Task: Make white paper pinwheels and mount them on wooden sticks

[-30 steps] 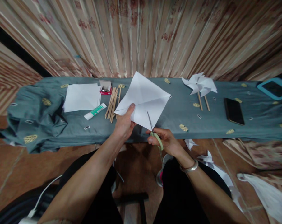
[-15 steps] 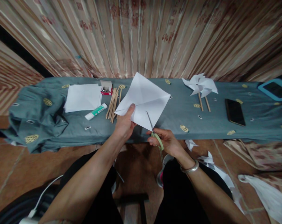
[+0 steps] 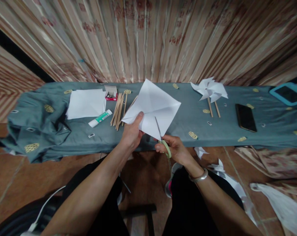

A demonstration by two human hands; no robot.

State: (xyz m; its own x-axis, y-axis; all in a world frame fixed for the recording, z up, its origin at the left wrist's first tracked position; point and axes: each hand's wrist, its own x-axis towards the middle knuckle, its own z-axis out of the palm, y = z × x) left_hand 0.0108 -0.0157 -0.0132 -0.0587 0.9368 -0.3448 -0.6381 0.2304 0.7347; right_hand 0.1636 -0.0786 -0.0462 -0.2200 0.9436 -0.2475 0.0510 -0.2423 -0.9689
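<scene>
A creased white square sheet of paper (image 3: 158, 100) is held up over the bench, one corner toward me. My left hand (image 3: 133, 132) pinches it near the left corner, thumb on top and fingers underneath. My right hand (image 3: 175, 149) grips green-handled scissors (image 3: 166, 147) at the sheet's near corner. One blade lies over the paper along the diagonal crease, pointing to the middle; the other blade is hidden beneath. Left of the sheet lie several wooden sticks (image 3: 117, 111), partly covered by it.
On the cloth-covered bench (image 3: 180, 127) are a stack of white paper (image 3: 85, 103), a glue stick (image 3: 100, 118), an open red box (image 3: 111, 94), paper pinwheels (image 3: 211, 89) on sticks, a phone (image 3: 246, 117) and a blue-framed tablet (image 3: 289, 94). Paper scraps (image 3: 218, 166) lie on the floor.
The sheet has shifted slightly downward, and another stick now shows behind its left edge. Both hands keep their grips; the scissors look nearly the same. The view has moved a little.
</scene>
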